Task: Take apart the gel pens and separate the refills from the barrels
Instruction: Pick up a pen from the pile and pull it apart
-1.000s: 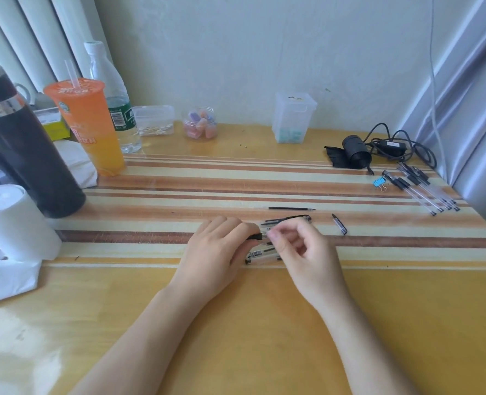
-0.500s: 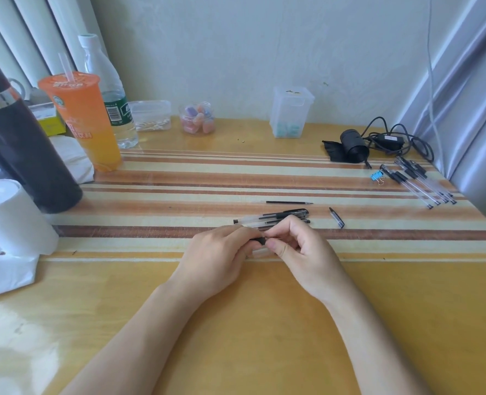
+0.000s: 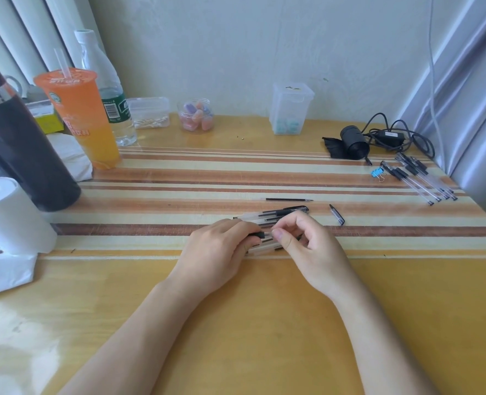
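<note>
One gel pen (image 3: 260, 234), clear barrel w/ black grip, lies approx. horizontal, gripped by left hand (image 3: 219, 252), its end pinched by right hand (image 3: 307, 252). Heap of pens (image 3: 278, 214) lies flat just behind, clear w/ black parts. Black refill (image 3: 288, 199) lies alone further back. Cap (image 3: 337, 214) lies right of heap. Far right: bunch of pens (image 3: 418, 178), approx. parallel, diagonal.

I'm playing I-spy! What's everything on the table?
flask: 1, black, far left
cup: 1, orange, back left
bottle: 1, clear, behind cup
jar: 1, clear, back
tall box: 1, clear, back middle
cable: 1, black, back right
clip: 1, blue, right
pen bundle: several, clear-black, right edge
paper roll: 1, white, left
refill: 1, black, middle
loose pens: several, clear-black, beside refill
cap: 1, black, right of loose pens
held pen: 1, clear-black, front middle
left hand: grips held pen
right hand: pinches held pen
</note>
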